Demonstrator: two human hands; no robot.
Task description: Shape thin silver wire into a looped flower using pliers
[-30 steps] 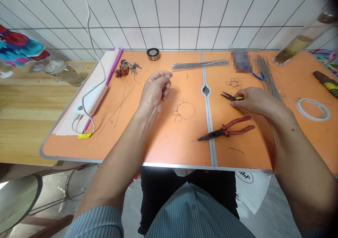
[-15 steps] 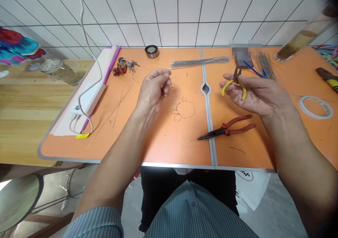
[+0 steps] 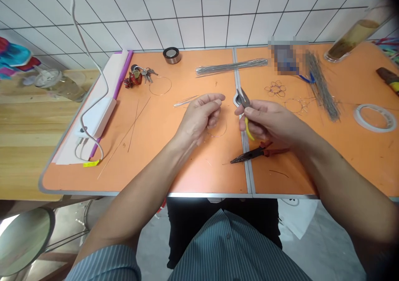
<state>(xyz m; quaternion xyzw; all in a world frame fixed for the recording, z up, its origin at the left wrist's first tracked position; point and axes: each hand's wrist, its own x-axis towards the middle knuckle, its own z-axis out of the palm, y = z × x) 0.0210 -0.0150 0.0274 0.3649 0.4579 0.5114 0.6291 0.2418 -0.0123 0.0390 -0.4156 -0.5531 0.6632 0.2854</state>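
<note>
My right hand (image 3: pixel 268 123) is shut on small yellow-handled pliers (image 3: pixel 245 110), whose dark jaws point up near the table's central metal seam (image 3: pixel 240 135). My left hand (image 3: pixel 199 119) pinches its fingertips together on something thin, probably a fine wire, though it is hard to make out. Beside those fingers lies a thin wire piece (image 3: pixel 186 101). A wire loop (image 3: pixel 217 130) sits partly under my left hand. Red-handled long-nose pliers (image 3: pixel 257 154) lie just below my right hand, their handles partly hidden.
On the orange table (image 3: pixel 77 177) lie a straight wire bundle (image 3: pixel 232 67), a loose wire bunch (image 3: pixel 321 85), a wire flower (image 3: pixel 276 89), a wire ring (image 3: pixel 160 85), keys (image 3: pixel 135 77), a tape roll (image 3: pixel 374 118) and a white power strip (image 3: pixel 96 117).
My right hand has moved left toward the middle with the yellow pliers, now held more closed. My left hand has shifted slightly right. The view has tilted, showing more of the table's right side.
</note>
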